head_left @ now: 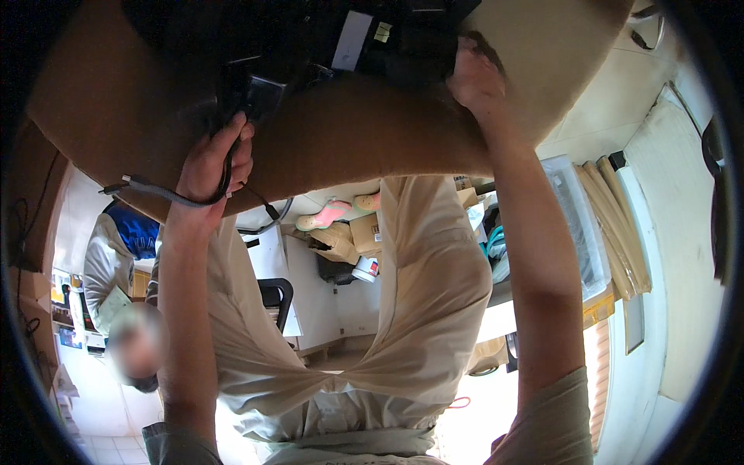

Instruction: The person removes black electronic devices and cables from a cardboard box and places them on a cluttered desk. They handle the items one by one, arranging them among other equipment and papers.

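Note:
My left hand (213, 164) is closed around a black cable (174, 198). One plug end of the cable sticks out to the left past my wrist, and another stretch runs up toward the dark pile. My right hand (478, 79) is curled at the right side of several black devices (418, 56); its fingertips are partly hidden, and what they grip cannot be made out. A white label strip (353, 40) shows among the black items. These lie in deep shadow inside a large brown cardboard box (364, 143).
Between my legs, pink clogs (325, 215), small cartons (366, 234) and a white tub (365, 269) are visible. A clear plastic bin (575, 225) and rolled brown tubes (620, 225) stand at right. Another person (108, 263) is at far left. A cable (649, 31) lies at the upper right.

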A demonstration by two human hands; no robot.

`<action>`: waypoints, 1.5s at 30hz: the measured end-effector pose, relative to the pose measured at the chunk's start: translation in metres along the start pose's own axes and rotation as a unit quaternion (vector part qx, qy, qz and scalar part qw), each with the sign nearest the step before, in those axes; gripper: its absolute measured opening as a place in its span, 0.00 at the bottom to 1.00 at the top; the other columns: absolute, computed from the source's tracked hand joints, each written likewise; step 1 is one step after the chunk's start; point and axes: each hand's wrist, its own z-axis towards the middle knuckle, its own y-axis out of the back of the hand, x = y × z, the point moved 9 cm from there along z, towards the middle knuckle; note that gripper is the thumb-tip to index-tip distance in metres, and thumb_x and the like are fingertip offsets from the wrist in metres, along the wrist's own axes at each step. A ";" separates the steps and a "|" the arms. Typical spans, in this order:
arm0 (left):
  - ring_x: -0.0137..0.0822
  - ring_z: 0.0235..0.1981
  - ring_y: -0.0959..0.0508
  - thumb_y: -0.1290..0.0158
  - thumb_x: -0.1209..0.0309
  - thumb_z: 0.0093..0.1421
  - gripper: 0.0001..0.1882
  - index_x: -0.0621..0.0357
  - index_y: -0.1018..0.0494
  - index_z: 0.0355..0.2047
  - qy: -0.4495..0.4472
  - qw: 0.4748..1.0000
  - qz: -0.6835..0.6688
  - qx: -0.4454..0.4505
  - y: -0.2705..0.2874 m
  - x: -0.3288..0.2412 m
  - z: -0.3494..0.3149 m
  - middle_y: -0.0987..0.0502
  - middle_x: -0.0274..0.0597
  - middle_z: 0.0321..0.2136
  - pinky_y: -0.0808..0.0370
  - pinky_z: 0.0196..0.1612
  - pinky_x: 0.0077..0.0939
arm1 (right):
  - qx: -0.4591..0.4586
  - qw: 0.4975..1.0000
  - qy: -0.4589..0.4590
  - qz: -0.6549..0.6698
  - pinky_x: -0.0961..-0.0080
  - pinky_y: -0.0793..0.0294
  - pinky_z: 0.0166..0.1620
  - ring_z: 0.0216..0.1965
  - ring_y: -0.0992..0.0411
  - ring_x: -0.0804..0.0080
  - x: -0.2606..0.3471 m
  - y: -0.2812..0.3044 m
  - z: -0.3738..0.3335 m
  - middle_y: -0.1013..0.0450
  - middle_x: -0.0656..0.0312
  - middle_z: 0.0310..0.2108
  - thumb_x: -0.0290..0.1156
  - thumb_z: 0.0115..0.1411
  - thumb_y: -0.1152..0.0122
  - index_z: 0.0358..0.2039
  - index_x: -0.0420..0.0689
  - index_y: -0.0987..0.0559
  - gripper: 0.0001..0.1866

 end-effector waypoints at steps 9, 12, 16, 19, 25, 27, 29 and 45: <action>0.16 0.12 0.42 0.48 0.56 0.70 0.12 0.47 0.29 0.32 0.001 1.000 -0.007 0.018 -0.001 -0.003 0.002 0.38 0.21 0.15 0.48 0.15 0.13 | 0.037 0.935 -0.120 0.331 0.61 0.32 0.63 0.62 0.32 0.53 -0.017 -0.111 0.036 0.29 0.45 0.59 0.51 0.51 0.29 0.60 0.38 0.27 0.42; 0.15 0.12 0.42 0.49 0.56 0.70 0.12 0.47 0.29 0.32 -0.011 1.000 -0.007 0.012 -0.001 -0.003 -0.002 0.39 0.21 0.15 0.48 0.15 0.13 | 0.131 0.955 -0.077 0.253 0.60 0.32 0.64 0.63 0.32 0.50 0.023 -0.096 0.002 0.31 0.45 0.62 0.48 0.54 0.32 0.64 0.42 0.30 0.40; 0.14 0.12 0.42 0.49 0.57 0.71 0.12 0.47 0.29 0.33 0.004 1.000 -0.019 0.020 0.001 -0.005 -0.001 0.40 0.20 0.15 0.48 0.15 0.11 | 0.169 0.933 0.025 0.316 0.61 0.30 0.62 0.60 0.30 0.51 0.009 -0.094 -0.010 0.29 0.46 0.60 0.41 0.56 0.34 0.64 0.47 0.28 0.34; 0.14 0.12 0.42 0.49 0.57 0.71 0.12 0.47 0.29 0.33 -0.010 1.000 -0.002 0.005 -0.002 -0.009 -0.002 0.40 0.20 0.15 0.48 0.15 0.11 | 0.166 0.902 0.049 0.396 0.63 0.28 0.59 0.58 0.28 0.51 -0.014 -0.100 -0.007 0.27 0.46 0.57 0.34 0.58 0.36 0.60 0.46 0.26 0.28; 0.15 0.11 0.43 0.49 0.57 0.71 0.12 0.48 0.29 0.32 -0.002 1.000 -0.005 0.029 0.001 -0.005 0.002 0.40 0.21 0.14 0.48 0.15 0.11 | 0.035 0.917 -0.133 0.374 0.61 0.25 0.55 0.54 0.25 0.50 -0.051 -0.127 0.059 0.24 0.47 0.53 0.34 0.60 0.38 0.56 0.42 0.23 0.24; 0.15 0.11 0.44 0.49 0.57 0.71 0.12 0.48 0.29 0.33 0.010 0.999 -0.019 0.029 0.003 -0.002 0.001 0.41 0.21 0.14 0.48 0.15 0.11 | -0.001 0.892 -0.194 0.408 0.61 0.25 0.55 0.53 0.25 0.50 -0.053 -0.129 0.065 0.24 0.48 0.53 0.35 0.60 0.38 0.55 0.41 0.23 0.23; 0.15 0.11 0.44 0.49 0.57 0.71 0.12 0.48 0.29 0.33 -0.002 1.000 -0.016 0.021 0.006 -0.004 0.002 0.41 0.21 0.14 0.48 0.16 0.12 | -0.033 0.861 -0.248 0.443 0.60 0.24 0.54 0.52 0.25 0.50 -0.060 -0.128 0.063 0.24 0.48 0.52 0.36 0.60 0.38 0.54 0.40 0.22 0.23; 0.24 0.33 0.18 0.46 0.55 0.69 0.11 0.46 0.26 0.36 0.034 0.995 0.046 -0.082 0.005 0.012 0.004 0.20 0.28 0.27 0.38 0.26 0.18 | -0.091 0.768 -0.313 0.551 0.60 0.21 0.47 0.47 0.22 0.50 -0.051 -0.147 0.034 0.23 0.43 0.49 0.36 0.61 0.37 0.47 0.30 0.21 0.21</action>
